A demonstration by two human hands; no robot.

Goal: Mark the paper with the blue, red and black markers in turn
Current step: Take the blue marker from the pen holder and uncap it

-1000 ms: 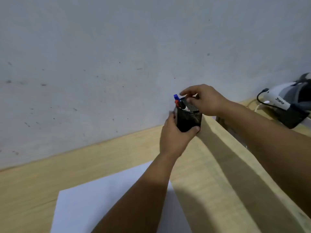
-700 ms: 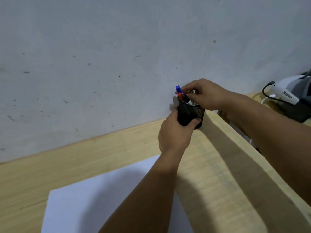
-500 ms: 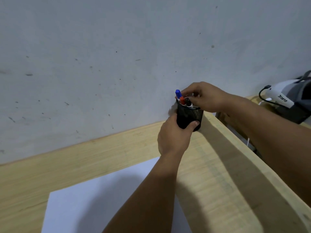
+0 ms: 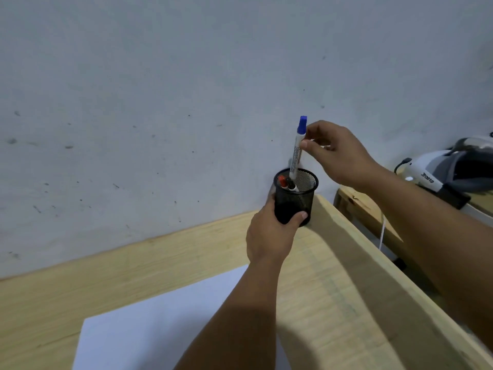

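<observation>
**Wooden desk, marker holder in hand, blue marker partly drawn out**

Wooden desk surface (image 4: 186,263) runs along a grey wall (image 4: 160,89). White paper (image 4: 149,332) lies flat on the desk near the camera, unmarked where visible, partly under the left forearm. At far right sits a white and grey device (image 4: 437,172); its printed label cannot be read reliably.

Left hand (image 4: 269,236) is wrapped around the lower part of a black mesh holder (image 4: 296,201), thumb pressed on its front. The holder stands at the desk's back edge, beyond the paper.

Right hand (image 4: 336,153) pinches the blue marker (image 4: 298,148) between thumb and fingertips, just below its blue cap. The marker stands nearly upright, lower end inside the holder, cap well above the rim. Barrel lettering is present but illegible.

Red marker (image 4: 281,180) and black marker (image 4: 291,185) rest inside the holder, only their caps showing at the left rim.
</observation>
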